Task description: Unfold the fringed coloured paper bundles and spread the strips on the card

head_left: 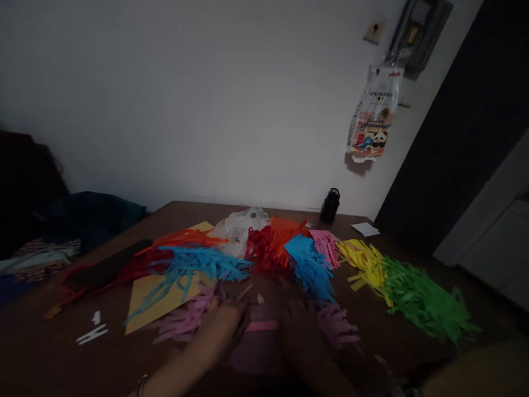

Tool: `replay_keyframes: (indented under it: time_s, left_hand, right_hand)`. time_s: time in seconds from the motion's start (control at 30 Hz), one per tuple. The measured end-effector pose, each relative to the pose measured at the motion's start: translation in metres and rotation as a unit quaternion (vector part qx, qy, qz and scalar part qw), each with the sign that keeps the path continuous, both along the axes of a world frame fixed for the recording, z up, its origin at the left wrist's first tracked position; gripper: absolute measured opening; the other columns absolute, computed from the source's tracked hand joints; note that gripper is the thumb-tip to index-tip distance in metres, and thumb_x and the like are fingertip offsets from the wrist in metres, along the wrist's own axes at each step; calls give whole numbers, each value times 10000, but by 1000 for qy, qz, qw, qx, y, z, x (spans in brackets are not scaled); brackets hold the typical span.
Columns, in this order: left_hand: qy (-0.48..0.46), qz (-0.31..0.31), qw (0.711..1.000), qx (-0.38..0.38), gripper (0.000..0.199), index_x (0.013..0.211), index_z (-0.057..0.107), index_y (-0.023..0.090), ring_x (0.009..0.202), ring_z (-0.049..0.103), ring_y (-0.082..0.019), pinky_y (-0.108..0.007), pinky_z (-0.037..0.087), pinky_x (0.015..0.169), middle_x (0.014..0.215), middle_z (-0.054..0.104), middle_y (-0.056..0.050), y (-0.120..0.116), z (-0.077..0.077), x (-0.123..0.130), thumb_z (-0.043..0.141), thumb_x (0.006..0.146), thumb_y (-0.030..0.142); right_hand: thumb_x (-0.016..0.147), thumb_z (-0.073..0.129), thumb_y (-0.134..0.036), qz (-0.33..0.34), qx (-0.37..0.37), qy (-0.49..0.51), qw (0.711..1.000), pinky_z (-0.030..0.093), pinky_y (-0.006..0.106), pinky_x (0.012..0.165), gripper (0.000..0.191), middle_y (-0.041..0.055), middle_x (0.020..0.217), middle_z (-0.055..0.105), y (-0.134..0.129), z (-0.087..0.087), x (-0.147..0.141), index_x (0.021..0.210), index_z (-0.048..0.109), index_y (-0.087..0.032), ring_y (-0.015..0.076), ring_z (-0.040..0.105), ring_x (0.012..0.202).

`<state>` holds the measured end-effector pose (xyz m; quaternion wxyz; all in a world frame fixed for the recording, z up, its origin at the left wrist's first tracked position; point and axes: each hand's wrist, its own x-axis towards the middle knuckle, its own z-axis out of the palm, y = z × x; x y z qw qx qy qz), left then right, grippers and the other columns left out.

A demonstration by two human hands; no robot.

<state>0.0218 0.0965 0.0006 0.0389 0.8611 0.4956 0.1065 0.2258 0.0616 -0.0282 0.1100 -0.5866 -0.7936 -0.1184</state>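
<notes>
Pink fringed paper [262,326] lies across the table close to me; its bare middle shows as a narrow band between my hands. Cut strands spread out beyond each hand. My left hand [227,317] is closed on the band's left end, fingers curled and dim. At the other end my right hand [294,322], dark and blurred, closes on it too. Below the band a dull purplish patch [256,355] shows; whether it is paper I cannot tell. A blue fringed bundle [312,267] rests just beyond my right hand, another blue bundle [206,262] beyond my left.
Red and orange fringes [279,242], yellow fringe [363,256] and green fringe [430,300] spread across the table. A yellow sheet [155,298], white scraps [93,333], a clear plastic bag [239,229], a black bottle [330,205] and a white card [365,229] lie around. A printed bag [374,121] hangs on the wall.
</notes>
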Motion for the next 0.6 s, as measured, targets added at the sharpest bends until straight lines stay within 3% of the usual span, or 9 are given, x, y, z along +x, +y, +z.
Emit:
replay_keyframes:
  time_s: [0.07, 0.13, 0.23, 0.33, 0.47, 0.6]
  left_hand:
    - [-3, -11, 1000, -6, 199, 890, 675, 194, 895, 693, -312, -460, 422, 807, 921, 756, -104, 3, -1, 1, 489, 870, 127]
    - [-6, -29, 1000, -6, 205, 868, 677, 208, 952, 680, -302, -466, 401, 856, 991, 751, -95, 5, -2, 1, 495, 863, 113]
    - [-17, -75, 997, 16, 255, 873, 688, 215, 1075, 625, -297, -456, 366, 892, 1165, 701, -107, 4, -3, 2, 475, 866, 75]
    - [-30, -116, 992, 38, 252, 839, 690, 211, 1045, 608, -269, -413, 363, 852, 1084, 708, -84, 3, -4, -1, 491, 869, 60]
    - [-40, -161, 984, 63, 139, 801, 685, 225, 976, 586, -234, -392, 345, 869, 928, 689, -24, 4, -6, -7, 607, 860, 126]
    - [-33, -173, 978, 114, 175, 803, 691, 229, 996, 565, -250, -411, 332, 878, 888, 673, -19, 4, -7, -9, 586, 875, 110]
  right_hand:
    - [862, 589, -105, -23, 15, 20, 999, 450, 509, 836, 159, 99, 940, 667, 1, 1, -2, 925, 696, -205, 296, 597, 913]
    - [874, 593, -105, -2, 70, 35, 997, 406, 523, 936, 187, 108, 1048, 666, 3, 0, -4, 992, 698, -206, 294, 580, 1016]
    - [897, 587, -117, 112, 94, 15, 989, 376, 484, 1001, 140, 71, 964, 680, 7, -1, -7, 900, 701, -200, 245, 588, 989]
    - [901, 586, -114, 198, 51, -45, 978, 439, 443, 926, 183, 34, 770, 651, 10, 6, -13, 754, 674, -178, 210, 598, 837]
    - [890, 553, -70, 173, -1, -117, 978, 486, 441, 847, 203, 70, 753, 657, 9, 24, -19, 745, 674, -145, 233, 602, 814]
    - [924, 554, -149, 148, -29, -41, 988, 356, 511, 1056, 186, 53, 778, 675, 9, 30, -21, 792, 685, -154, 210, 611, 843]
